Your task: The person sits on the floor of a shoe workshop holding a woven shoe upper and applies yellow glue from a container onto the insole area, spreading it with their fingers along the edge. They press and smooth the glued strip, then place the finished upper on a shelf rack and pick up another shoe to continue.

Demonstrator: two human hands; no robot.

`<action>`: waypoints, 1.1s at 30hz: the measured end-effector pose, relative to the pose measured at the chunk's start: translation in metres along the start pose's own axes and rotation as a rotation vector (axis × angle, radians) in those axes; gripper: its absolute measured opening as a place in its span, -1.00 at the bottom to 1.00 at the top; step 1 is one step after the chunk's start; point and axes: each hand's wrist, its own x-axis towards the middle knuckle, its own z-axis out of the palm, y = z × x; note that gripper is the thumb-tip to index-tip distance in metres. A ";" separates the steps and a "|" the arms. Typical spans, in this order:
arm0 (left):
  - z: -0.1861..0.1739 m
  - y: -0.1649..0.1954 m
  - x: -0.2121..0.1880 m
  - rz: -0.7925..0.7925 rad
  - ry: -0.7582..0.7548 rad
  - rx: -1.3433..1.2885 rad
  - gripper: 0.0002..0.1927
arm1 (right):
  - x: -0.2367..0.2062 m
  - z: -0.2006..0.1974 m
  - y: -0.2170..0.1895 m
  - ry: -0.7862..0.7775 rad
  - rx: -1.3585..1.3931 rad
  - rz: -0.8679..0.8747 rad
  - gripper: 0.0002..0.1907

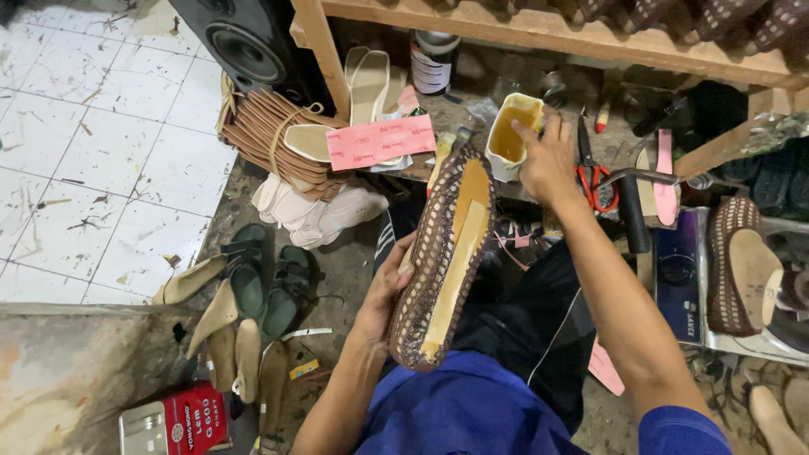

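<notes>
From the head view, the left hand [389, 286] is reaching up from the lower middle, forearm bent in, fingers and thumb wrapping closed around the edge of a woven brown shoe [442, 257]. The right hand [548, 160] is stretching forward on a nearly straight arm, its fingers curling at the rim of a white cup [508, 135]; whether they are pinching anything is hidden from here.

The shoe is lying sole-up over the lap, its long axis running almost straight away from the person, tilting slightly right, the far end pointing at the cup and the near end sitting above the blue shirt [472, 413].

The cup is standing on the cluttered workbench [455, 109] and holding amber glue. Red-handled scissors [594, 181] are lying just right of the right hand.
</notes>
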 end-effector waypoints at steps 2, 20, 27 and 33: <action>-0.003 0.003 -0.005 -0.049 0.012 -0.072 -0.18 | 0.005 0.008 0.009 -0.039 -0.118 -0.124 -0.44; 0.012 0.011 0.016 -0.057 0.038 0.154 -0.14 | -0.049 -0.164 -0.147 0.051 0.702 -0.174 -0.32; 0.021 0.011 0.011 -0.042 0.025 0.196 -0.12 | -0.051 -0.161 -0.150 0.175 0.547 -0.212 -0.42; 0.021 0.009 0.009 -0.058 0.036 0.195 -0.12 | -0.045 -0.155 -0.138 0.226 0.403 -0.291 -0.52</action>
